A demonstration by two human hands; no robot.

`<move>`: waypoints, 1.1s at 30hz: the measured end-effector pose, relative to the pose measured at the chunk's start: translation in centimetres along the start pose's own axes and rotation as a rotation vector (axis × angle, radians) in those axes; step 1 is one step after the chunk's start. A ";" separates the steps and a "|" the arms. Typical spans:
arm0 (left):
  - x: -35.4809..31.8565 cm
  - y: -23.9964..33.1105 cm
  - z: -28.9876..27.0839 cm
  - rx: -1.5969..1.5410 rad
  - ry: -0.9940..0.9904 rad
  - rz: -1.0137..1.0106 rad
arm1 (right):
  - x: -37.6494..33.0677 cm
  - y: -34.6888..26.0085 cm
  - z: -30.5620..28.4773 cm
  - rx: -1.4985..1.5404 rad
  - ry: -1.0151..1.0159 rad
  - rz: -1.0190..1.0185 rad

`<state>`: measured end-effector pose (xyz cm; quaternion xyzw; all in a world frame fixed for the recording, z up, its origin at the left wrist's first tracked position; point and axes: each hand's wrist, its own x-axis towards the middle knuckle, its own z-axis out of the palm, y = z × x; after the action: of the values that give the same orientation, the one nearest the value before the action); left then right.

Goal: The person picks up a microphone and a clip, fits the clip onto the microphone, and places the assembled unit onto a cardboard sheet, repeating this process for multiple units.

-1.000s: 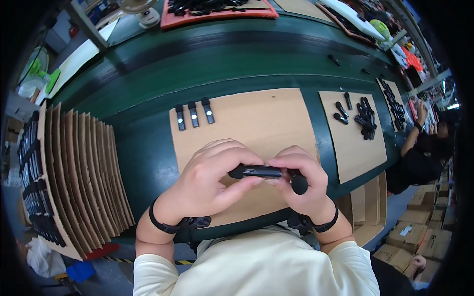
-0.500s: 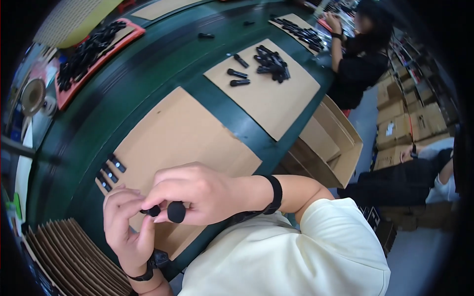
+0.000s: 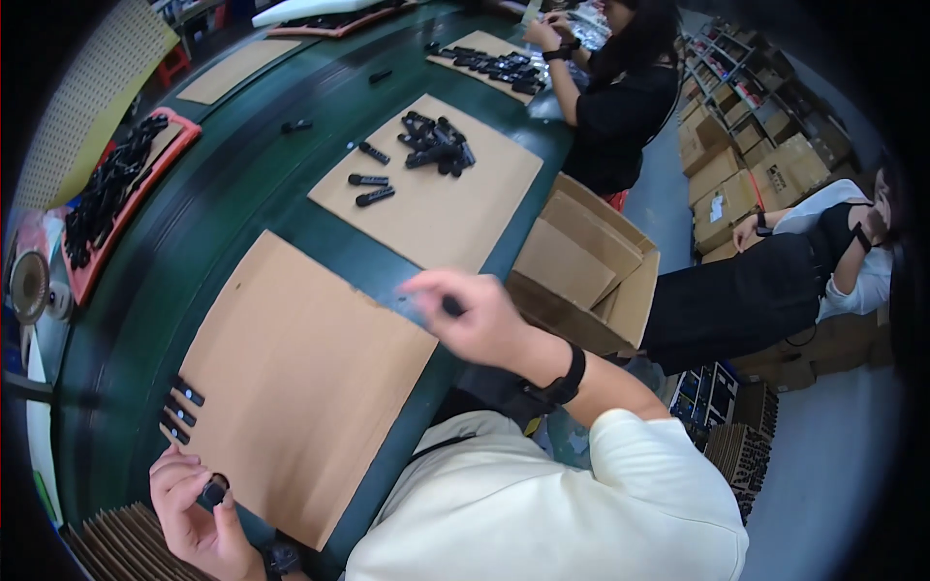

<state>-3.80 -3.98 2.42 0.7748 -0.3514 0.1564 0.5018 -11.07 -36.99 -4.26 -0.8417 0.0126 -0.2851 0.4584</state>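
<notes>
Left hand (image 3: 199, 508): thumb and fingertips pinch one small black piece (image 3: 214, 490), its round end upward, near the near sheet's left corner.
Right hand (image 3: 475, 320): fingers curled round one black rounded item (image 3: 452, 306), slightly blurred; it hangs between the near and middle sheets, touching neither as far as can be told.
Near cardboard sheet (image 3: 300, 368): one, with three black clip-shaped units (image 3: 180, 411) in a row at its left edge, just beyond the left hand.
Middle cardboard sheet (image 3: 465, 218): one, beyond the right hand; three loose black units (image 3: 368, 180) lie beside one heap (image 3: 441, 150), too tangled to count.
Green table (image 3: 232, 198): two black units (image 3: 296, 126) lie apart beyond the middle sheet.
Pink-red tray (image 3: 145, 203): one, piled with black pieces, uncountable.
Open carton (image 3: 635, 300): one, right of the middle sheet.
Other people (image 3: 620, 107): two, both well apart from these hands.
</notes>
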 end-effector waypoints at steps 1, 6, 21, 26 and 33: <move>0.1 -0.3 -0.1 0.007 -0.007 -0.006 | -1.1 2.2 -2.2 -0.082 0.102 0.149; 0.3 -1.9 -0.8 -0.029 -0.035 -0.037 | -12.2 16.7 -11.7 -0.381 0.550 0.451; 0.5 -2.4 -0.8 0.007 -0.050 -0.084 | -20.0 19.1 -11.1 -0.810 0.076 0.974; 0.5 -1.9 -1.0 0.008 -0.031 -0.089 | -19.4 18.1 -11.0 -0.805 0.036 0.971; 0.3 -1.4 -1.1 -0.012 -0.021 -0.084 | -19.7 17.7 -10.6 -0.784 0.022 1.008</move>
<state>-2.44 -2.74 2.16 0.7873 -0.3246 0.1249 0.5091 -28.49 -49.75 -22.86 -0.8347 0.5150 -0.0175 0.1940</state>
